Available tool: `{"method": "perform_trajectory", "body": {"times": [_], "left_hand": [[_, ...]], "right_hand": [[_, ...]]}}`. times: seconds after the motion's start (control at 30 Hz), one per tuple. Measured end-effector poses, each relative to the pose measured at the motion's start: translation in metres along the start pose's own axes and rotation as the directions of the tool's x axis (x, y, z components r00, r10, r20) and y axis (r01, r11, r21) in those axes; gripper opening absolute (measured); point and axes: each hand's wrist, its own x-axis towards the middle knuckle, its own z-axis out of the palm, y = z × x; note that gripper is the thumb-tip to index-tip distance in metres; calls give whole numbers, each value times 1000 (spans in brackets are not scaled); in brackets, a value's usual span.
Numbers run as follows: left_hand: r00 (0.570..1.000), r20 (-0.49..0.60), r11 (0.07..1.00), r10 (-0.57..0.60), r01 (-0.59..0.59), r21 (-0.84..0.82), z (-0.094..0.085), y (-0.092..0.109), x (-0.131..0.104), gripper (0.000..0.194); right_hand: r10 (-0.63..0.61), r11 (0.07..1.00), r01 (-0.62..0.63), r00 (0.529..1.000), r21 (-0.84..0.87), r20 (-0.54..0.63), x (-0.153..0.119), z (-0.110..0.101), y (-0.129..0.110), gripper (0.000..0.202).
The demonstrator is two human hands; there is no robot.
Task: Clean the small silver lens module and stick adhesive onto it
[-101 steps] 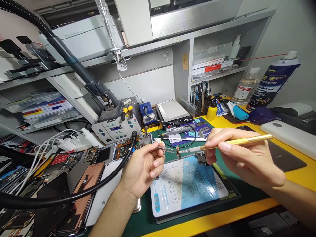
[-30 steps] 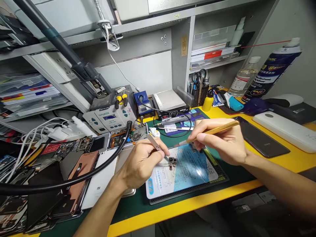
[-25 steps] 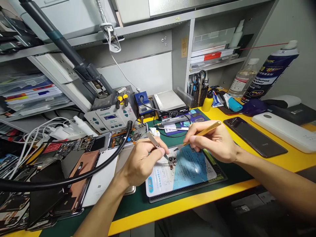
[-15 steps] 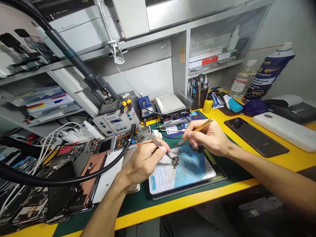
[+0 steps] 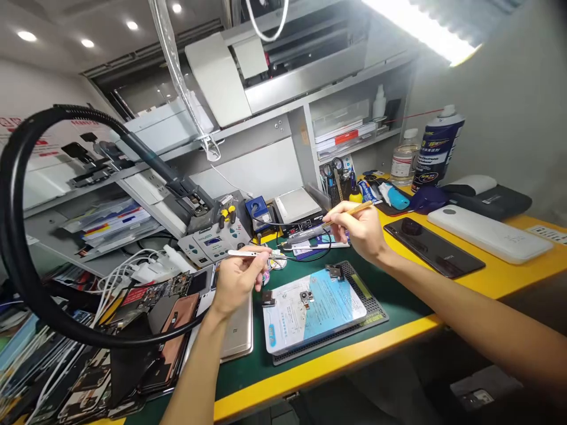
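My left hand (image 5: 239,277) is closed around metal tweezers (image 5: 241,254), raised left of the blue-and-white pad (image 5: 283,330). The tweezers point right and stand apart from the small camera module (image 5: 305,297), which lies on the pad. My right hand (image 5: 361,230) grips a slim gold-handled tool (image 5: 361,208) above the green mat, beyond the pad's far right corner. Its tip points left, and its exact kind is unclear. Small dark blocks sit at the pad's left edge (image 5: 268,298) and far edge (image 5: 335,272).
A black flexible hose (image 5: 13,248) loops across the left. Stacked phone parts (image 5: 95,378) and a grey control unit (image 5: 215,242) stand left. A dark phone (image 5: 434,245), a white slab (image 5: 489,233) and a spray can (image 5: 436,150) are at right.
The view has tilted upward. My left hand has drawn the tweezers up and left from the camera module. My right hand has moved away from the pad, with the gold-handled tool still in it.
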Motion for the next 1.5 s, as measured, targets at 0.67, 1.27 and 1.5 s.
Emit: {"method": "perform_trajectory", "body": {"times": [0.67, 1.27, 1.5], "left_hand": [[864, 479, 834, -152, -148, 532, 21, -3, 55, 29], [875, 485, 596, 9, -394, 700, 35, 17, -25, 21], [890, 452, 692, 50, -358, 627, 33, 2, -25, 14]], "right_hand": [[48, 993, -33, 991, 118, -126, 12, -8, 1, 17], [142, 985, -162, 962, 66, 234, -4, -2, -5, 18], [242, 970, -222, 922, -98, 302, -7, 6, 4, 19]]}}
